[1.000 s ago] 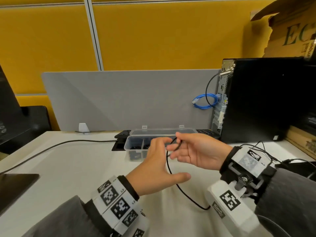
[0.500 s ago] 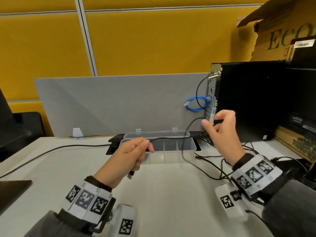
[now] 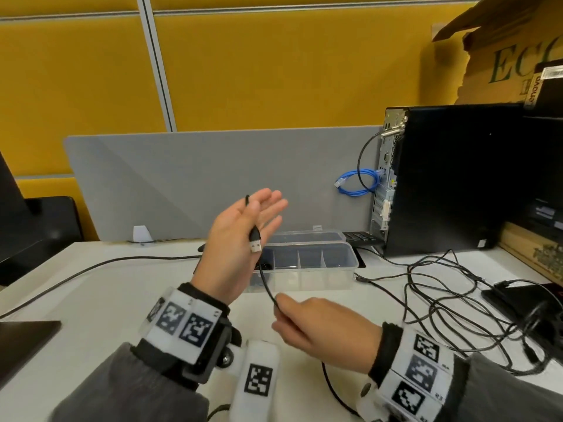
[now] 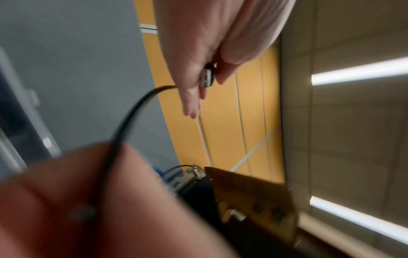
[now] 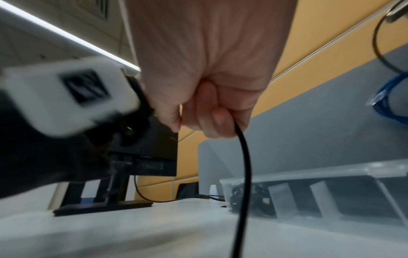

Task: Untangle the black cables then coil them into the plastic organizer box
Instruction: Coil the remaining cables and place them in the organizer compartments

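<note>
My left hand [image 3: 259, 217] is raised above the table with its fingers straight. Its thumb pins a black cable [image 3: 266, 287] against the palm, and the cable's USB plug [image 3: 256, 245] hangs below the thumb. In the left wrist view the plug [image 4: 207, 78] sits pinched between thumb and finger. The cable runs down to my right hand [image 3: 283, 309], which pinches it low in front of the clear organizer box [image 3: 341, 263]. A coiled black cable [image 3: 264, 266] lies in the box's leftmost compartment. More black cables [image 3: 441, 300] lie tangled on the table at the right.
A black PC tower [image 3: 457, 178] with a blue cable [image 3: 356, 184] stands behind the box at the right. A grey divider [image 3: 198, 178] closes the back. A long black cable [image 3: 91, 269] crosses the table's left side. A black device [image 3: 524, 300] lies far right.
My left hand has risen and straightened its fingers, showing the plug. My right hand has dropped from near the tower to low in front of the box, holding the cable.
</note>
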Demonstrator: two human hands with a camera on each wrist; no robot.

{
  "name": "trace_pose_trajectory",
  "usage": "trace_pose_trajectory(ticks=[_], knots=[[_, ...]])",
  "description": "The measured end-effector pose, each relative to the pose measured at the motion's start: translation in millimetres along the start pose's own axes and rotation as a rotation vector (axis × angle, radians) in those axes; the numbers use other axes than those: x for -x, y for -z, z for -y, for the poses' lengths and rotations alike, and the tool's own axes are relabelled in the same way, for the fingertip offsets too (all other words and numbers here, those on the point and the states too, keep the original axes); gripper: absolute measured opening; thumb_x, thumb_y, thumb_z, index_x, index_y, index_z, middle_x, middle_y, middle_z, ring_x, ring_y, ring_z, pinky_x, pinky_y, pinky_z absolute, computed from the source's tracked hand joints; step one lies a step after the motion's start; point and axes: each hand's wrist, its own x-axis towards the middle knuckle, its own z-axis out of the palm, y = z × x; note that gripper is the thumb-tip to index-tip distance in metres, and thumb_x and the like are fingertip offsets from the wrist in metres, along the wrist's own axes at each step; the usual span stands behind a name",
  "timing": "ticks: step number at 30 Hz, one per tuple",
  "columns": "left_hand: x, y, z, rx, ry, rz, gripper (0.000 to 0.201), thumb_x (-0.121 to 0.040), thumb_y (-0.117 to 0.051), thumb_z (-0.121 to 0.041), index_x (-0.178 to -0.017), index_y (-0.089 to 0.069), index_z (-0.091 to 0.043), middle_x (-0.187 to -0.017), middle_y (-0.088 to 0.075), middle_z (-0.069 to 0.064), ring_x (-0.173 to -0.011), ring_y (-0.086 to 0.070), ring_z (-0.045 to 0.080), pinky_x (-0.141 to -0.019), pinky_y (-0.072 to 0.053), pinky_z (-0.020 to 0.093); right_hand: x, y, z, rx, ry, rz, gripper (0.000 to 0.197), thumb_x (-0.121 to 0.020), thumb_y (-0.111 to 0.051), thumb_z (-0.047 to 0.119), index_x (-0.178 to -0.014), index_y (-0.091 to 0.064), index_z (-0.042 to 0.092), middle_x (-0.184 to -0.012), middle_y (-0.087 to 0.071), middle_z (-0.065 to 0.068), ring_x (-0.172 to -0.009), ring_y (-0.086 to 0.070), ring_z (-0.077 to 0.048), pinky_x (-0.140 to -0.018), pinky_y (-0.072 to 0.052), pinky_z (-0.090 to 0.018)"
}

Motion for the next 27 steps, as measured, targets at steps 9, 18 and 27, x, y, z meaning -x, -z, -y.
trace_pose_trajectory(ticks=[9, 18, 27], knots=[[12, 17, 21, -0.506, 0.404, 0.554, 0.047, -0.1, -0.026, -0.034, -0.082, -0.06, -0.006, -0.051, -0.06, -0.001, -0.037, -0.043, 0.016, -0.048, -0.023, 0.023, -7, 58, -43, 0.04, -0.198, -0.433, 0.026, -0.092, -0.034, 0.05, -0.08, -0.045, 0.029, -0.061, -0.049, 0.009, -0.059, -0.048, -0.006, -0.058, -0.042, -0.03], [-8, 22, 17, -0.98, -0.255, 0.108, 0.032, -0.099, -0.034, -0.028, -0.107, -0.061, -0.015, -0.103, -0.069, -0.002, -0.096, -0.064, 0.007, -0.088, -0.047, 0.022, -8, 23, -9, -0.117, -0.098, 0.217, 0.022, -0.101, -0.031, 0.03, -0.087, -0.046, 0.022, -0.067, -0.043, 0.014, -0.061, -0.042, 0.0, -0.06, -0.033, -0.018], [15, 42, 15, -0.393, 0.394, 0.611, 0.043, -0.092, -0.044, -0.035, -0.057, -0.061, -0.016, -0.032, -0.037, -0.002, -0.029, -0.03, 0.004, -0.041, -0.028, 0.015, 21, 74, -89, 0.113, -0.403, -0.077, 0.031, -0.098, -0.029, 0.042, -0.069, -0.036, 0.035, -0.068, -0.047, 0.01, -0.064, -0.047, -0.005, -0.063, -0.037, -0.024]])
